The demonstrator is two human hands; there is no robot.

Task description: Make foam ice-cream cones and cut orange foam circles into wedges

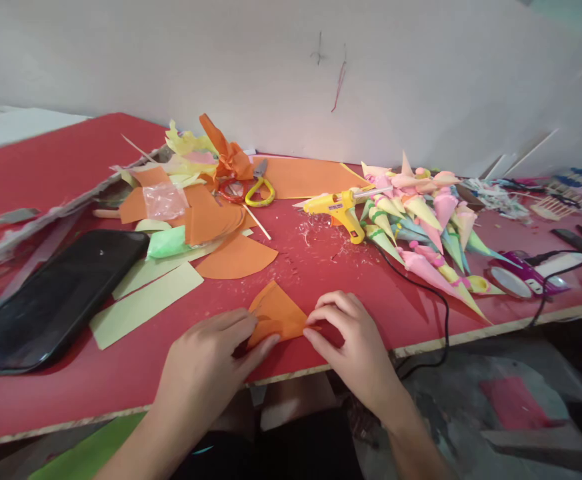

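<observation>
A folded orange paper piece point(277, 316) lies on the red table point(51, 167) near its front edge. My left hand point(211, 360) presses on the paper's left side, fingers curled around its lower edge. From the right, my right hand point(353, 337) pinches the paper's tip with bent fingers. Both hands hold the same piece, which looks partly rolled toward a cone.
A yellow glue gun point(338, 210) with a black cord lies mid-table beside a heap of coloured paper cones point(423, 223). Orange and pale green paper cut-outs point(205, 223), yellow-handled scissors point(259, 187) and a black tablet point(55, 297) sit to the left. A purple device point(525, 277) is at right.
</observation>
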